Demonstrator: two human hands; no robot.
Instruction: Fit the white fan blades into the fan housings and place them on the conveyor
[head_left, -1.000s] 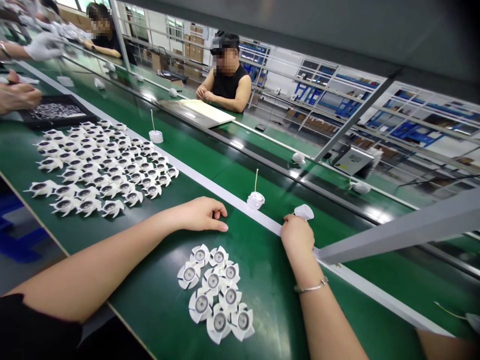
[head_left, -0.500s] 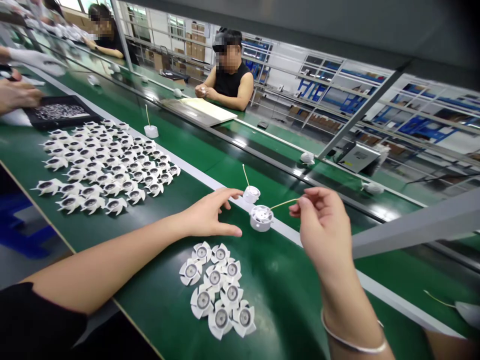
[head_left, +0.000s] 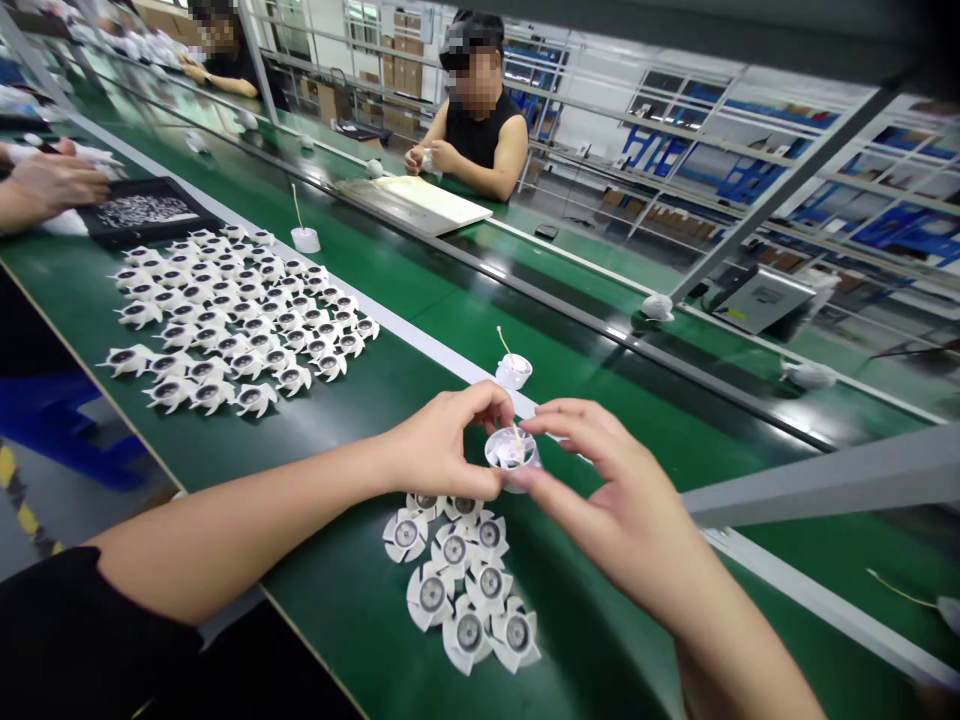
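Observation:
Between my two hands is a round white fan housing with a short yellowish wire standing up out of it. The thumb and fingers of my left hand curl around its left side. From the right, my right hand grips it with thumb and fingertips. Just behind sits a second white housing, its wire upright. A small cluster of white fan impellers with dark round centres lies below my hands, partly hidden by the left one.
Many more impellers spread over the green table to the left. Beyond them are a black tray of small parts and a co-worker's hands. Another wired housing stands on the green belt. A grey metal post slants at right.
My right hand has let go of the wire's end and come onto the housing. My left hand has closed on its other side. The view has shifted slightly.

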